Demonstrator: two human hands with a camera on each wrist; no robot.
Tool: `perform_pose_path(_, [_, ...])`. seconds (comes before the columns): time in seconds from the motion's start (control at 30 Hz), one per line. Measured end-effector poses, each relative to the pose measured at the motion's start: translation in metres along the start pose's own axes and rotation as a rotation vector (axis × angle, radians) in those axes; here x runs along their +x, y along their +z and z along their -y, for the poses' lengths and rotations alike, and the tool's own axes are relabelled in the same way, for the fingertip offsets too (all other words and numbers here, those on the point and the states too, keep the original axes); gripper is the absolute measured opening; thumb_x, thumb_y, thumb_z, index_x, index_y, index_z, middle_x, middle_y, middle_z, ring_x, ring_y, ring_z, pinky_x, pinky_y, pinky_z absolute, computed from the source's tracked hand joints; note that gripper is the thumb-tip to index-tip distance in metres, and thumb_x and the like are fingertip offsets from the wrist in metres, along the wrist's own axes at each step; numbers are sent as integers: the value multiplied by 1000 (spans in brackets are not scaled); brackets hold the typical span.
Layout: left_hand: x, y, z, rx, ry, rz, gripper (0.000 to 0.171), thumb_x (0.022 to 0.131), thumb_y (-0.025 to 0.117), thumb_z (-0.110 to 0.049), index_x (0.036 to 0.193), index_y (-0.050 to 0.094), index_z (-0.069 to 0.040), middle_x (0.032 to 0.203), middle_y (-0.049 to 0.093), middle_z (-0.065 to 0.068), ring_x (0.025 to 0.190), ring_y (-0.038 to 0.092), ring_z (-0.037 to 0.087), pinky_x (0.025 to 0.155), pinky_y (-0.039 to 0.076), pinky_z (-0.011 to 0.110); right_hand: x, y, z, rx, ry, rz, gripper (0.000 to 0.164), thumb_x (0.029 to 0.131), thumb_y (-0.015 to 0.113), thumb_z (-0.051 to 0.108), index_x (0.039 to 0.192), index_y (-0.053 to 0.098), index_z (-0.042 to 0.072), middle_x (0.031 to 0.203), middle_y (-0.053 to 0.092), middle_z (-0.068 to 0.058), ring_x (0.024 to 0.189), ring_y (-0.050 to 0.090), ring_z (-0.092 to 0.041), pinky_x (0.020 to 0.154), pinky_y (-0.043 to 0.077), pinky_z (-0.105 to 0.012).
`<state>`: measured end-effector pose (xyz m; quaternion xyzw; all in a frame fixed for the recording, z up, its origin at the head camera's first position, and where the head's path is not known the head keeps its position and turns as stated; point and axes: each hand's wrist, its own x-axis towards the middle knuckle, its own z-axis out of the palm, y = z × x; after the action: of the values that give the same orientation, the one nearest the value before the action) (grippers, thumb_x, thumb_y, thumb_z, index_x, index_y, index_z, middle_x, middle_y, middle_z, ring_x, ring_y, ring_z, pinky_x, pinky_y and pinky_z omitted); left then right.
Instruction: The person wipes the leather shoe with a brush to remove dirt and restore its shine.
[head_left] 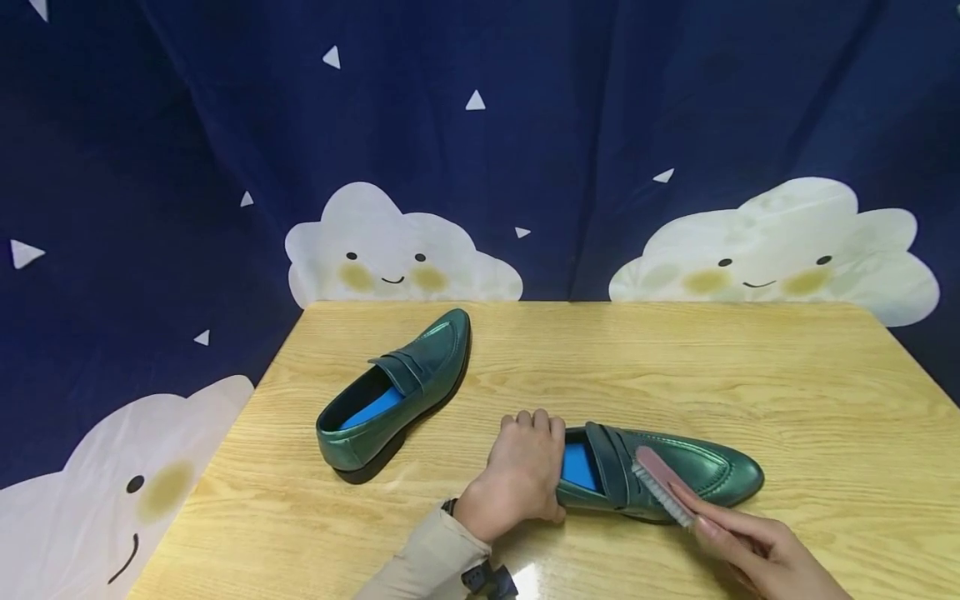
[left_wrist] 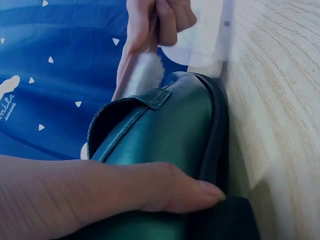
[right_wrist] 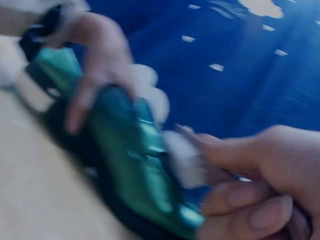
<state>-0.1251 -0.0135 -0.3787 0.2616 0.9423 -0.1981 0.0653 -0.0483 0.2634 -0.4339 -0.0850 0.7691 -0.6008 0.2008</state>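
Observation:
A green loafer (head_left: pixel 675 467) with a blue insole lies on the table, its toe to the right in the head view. My left hand (head_left: pixel 525 467) grips it round the heel; in the left wrist view the thumb (left_wrist: pixel 165 187) lies across the shoe's side, down to the sole. My right hand (head_left: pixel 757 542) holds a brush (head_left: pixel 663 483) with a pink back and pale bristles. Its bristles are over the strap and vamp, turned toward the near side. In the right wrist view the bristles (right_wrist: pixel 185 159) appear right beside the shoe's upper.
A second green loafer (head_left: pixel 397 396) stands on the wooden table (head_left: pixel 825 375), left of the hands, toe pointing away. Behind the table hangs a dark blue curtain (head_left: pixel 570 150) with white clouds and triangles. A dark strap with a small device (head_left: pixel 487 577) is on the left wrist.

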Motion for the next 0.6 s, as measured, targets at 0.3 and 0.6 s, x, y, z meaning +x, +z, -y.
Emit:
perform_pose_path(0.3, [0, -1, -1, 8, -1, -1, 97, 58, 67, -82, 124, 47, -14, 103, 51, 3, 89, 52, 18, 81, 46, 32, -16, -38, -12, -154, 32, 8, 40, 100, 49, 12, 138, 49, 1, 131, 51, 21, 111, 42, 17, 81, 45, -11])
perform_pose_path(0.6, [-1, -1, -1, 3, -11, 1, 97, 57, 67, -82, 124, 48, -14, 104, 52, 2, 91, 53, 18, 83, 46, 33, -22, -34, -17, -419, -76, -217, 37, 95, 58, 9, 131, 58, 2, 130, 53, 17, 110, 48, 12, 76, 46, -9])
